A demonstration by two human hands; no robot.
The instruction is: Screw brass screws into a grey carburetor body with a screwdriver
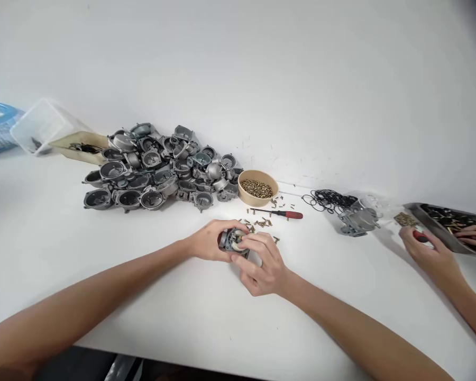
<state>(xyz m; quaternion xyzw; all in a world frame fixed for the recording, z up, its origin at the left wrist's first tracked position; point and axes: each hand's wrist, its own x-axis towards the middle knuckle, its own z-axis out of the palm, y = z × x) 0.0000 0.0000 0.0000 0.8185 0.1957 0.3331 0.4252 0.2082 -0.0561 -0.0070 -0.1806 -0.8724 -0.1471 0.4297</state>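
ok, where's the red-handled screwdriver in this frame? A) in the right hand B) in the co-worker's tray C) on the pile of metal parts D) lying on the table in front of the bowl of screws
D: the screwdriver lies flat on the table just in front of the bowl of screws, while the left hand and right hand both hold a small metal part.

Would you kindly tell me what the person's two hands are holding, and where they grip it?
Both hold one small grey metal part: the left hand cups its left side, the right hand pinches its top and right edge.
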